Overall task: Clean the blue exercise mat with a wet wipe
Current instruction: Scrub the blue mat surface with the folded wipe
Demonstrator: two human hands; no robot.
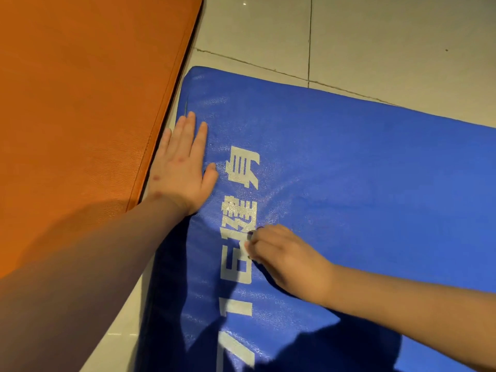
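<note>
Tiled floor (375,36): pale tiles with dark joints, showing beyond the mats and in a narrow strip between them.

Orange mat (80,103): fills the left of the view. Its right edge runs diagonally from far right to near left, just beside the blue mat.

Blue exercise mat (375,183): lies flat on the floor in the centre and right, with one rounded corner at the far left. One edge runs from that corner away to the right, the other comes down toward the person. The frame cuts off both, so which is the long axis cannot be told.

White lettering (241,200): a row of large characters lying on their sides, running along the mat's left edge from far to near.

Left hand (185,165): palm down and pressed flat on the blue mat near its left edge. The fingers are straight, close together and point away, and the thumb is out toward the lettering.

Right hand (284,256): knuckles up, fingers curled under, with the tips bearing on the lettering.

Wet wipe (251,234): only a small greyish bit shows, pinched under the right fingertips against the mat.
</note>
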